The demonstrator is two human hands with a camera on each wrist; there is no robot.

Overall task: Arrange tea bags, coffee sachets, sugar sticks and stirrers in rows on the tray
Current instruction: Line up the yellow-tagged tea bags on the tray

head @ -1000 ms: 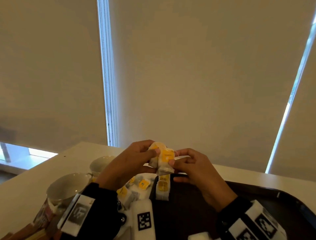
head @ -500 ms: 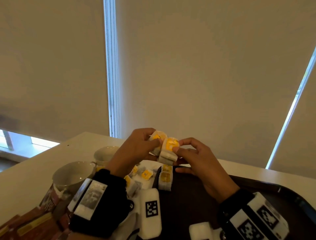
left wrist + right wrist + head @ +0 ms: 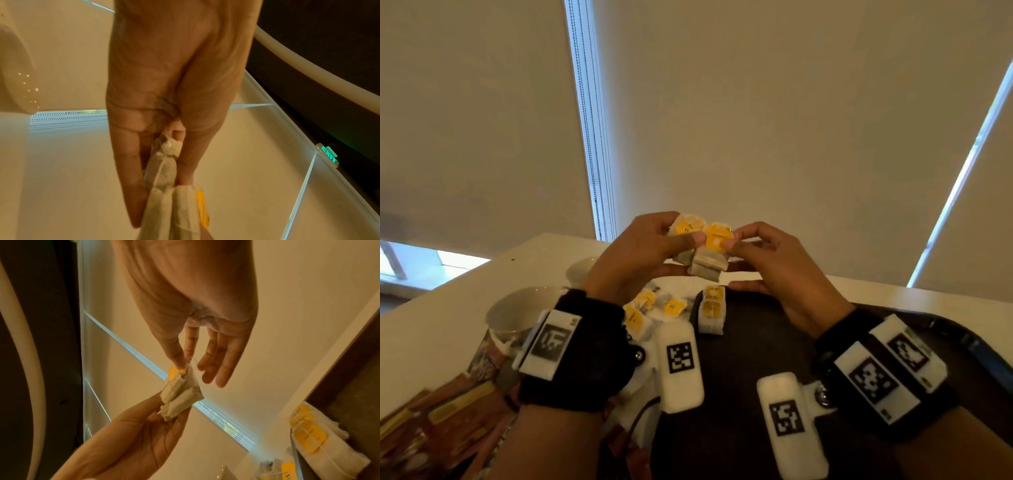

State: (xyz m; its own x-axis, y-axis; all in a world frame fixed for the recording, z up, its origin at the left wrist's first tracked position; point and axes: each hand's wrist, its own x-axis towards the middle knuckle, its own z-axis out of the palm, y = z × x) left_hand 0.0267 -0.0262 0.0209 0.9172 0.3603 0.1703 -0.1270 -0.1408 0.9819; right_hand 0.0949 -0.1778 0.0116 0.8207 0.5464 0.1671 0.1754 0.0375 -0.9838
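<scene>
Broad pale counter point(image 3: 438, 308) underneath it all, dark tray point(image 3: 774, 335) sitting at its near edge. Two cups point(image 3: 517, 315) off to the left of the tray, brown sachets point(image 3: 448, 421) heaped at the near left corner of the counter. Loose pile of tea bags point(image 3: 654, 308) on the counter just beside the tray's left rim, and one small stack of tea bags already laid point(image 3: 711, 313) just inside that rim at the far left corner.

Up in the air above that corner, a clump of tea bags point(image 3: 700, 248), yellow tags on top. Left hand point(image 3: 635, 253) clamped round the clump, thumb across the front, fingers behind. Right hand point(image 3: 774, 260) pinching a single yellow tag point(image 3: 717, 236) between thumb and forefinger, other fingers spread loose, as seen from the right wrist.

Looks like peeling one bag off the bunch. Feather-light stuff, soft paper, crumples easily, thin strings prone to tangling, so probably no hard tugging on the tag or the string could tear free. Better hold likely the flat paper body near its top edge, pinched gently, then laid next to the stack to carry on the row
</scene>
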